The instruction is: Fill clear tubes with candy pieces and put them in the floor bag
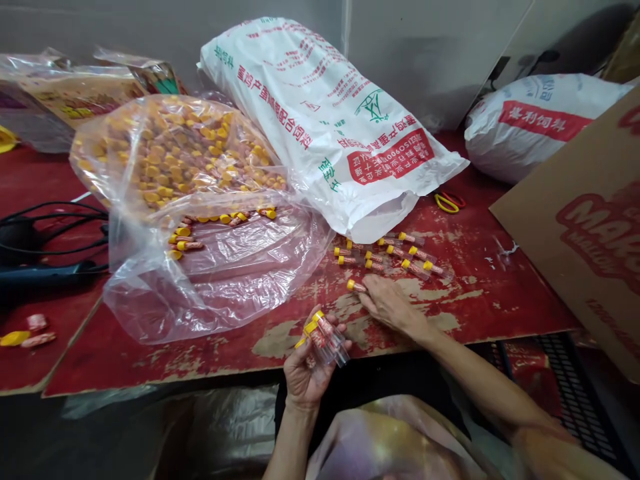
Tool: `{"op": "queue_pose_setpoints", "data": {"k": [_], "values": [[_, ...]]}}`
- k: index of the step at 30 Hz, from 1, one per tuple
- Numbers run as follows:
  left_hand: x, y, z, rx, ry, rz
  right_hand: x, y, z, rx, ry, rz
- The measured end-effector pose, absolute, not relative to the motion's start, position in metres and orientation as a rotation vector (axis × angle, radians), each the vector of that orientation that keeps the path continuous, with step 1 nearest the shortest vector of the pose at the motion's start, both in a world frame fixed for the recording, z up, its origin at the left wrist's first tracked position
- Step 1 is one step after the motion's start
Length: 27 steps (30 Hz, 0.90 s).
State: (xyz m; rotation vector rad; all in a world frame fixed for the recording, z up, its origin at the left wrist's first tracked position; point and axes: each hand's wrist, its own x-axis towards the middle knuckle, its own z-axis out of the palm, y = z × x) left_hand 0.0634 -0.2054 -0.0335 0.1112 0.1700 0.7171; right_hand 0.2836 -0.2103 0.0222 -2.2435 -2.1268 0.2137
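Observation:
Several clear tubes with yellow caps and pink-and-white filling [324, 333] are gripped in my left hand [306, 373], just over the table's front edge. My right hand [389, 303] is over the red table [480, 293], its fingers closed on one more yellow-capped tube [356, 286]. Beyond it several similar tubes [374, 257] lie loosely grouped on the table. To the left, a large clear plastic bag [200, 293] holds many yellow-capped pieces, some of them near its open mouth.
A white printed sack [320, 113] lies behind the tubes. Yellow and red scissors [449, 202] are beside it. A cardboard box [580, 220] stands at right, before another white sack [530, 127]. Black cables [55, 217] and loose pieces [36, 323] are at left.

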Motion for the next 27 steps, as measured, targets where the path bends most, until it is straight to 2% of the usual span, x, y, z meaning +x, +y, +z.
{"op": "queue_pose_setpoints", "data": {"k": [3,6,13,17,23,27], "values": [[0.066,-0.204,-0.03,0.098,0.185,0.718,0.306,-0.229,0.046,-2.377,-2.186,0.365],[0.068,-0.203,-0.028,0.103,0.201,0.714,0.326,-0.235,0.053,-2.573,-2.265,0.373],[0.07,-0.203,-0.037,0.075,0.198,0.706,0.332,-0.232,0.015,-2.434,-2.34,0.229],[0.078,-0.201,-0.036,0.077,0.171,0.691,0.333,-0.238,0.013,-2.412,-2.221,0.304],[0.085,-0.203,-0.031,0.061,0.221,0.704,0.263,-0.249,0.029,-1.924,-1.769,0.32],[0.083,-0.203,-0.036,0.034,0.176,0.741,0.202,-0.245,0.032,-1.706,-1.807,0.011]]}}
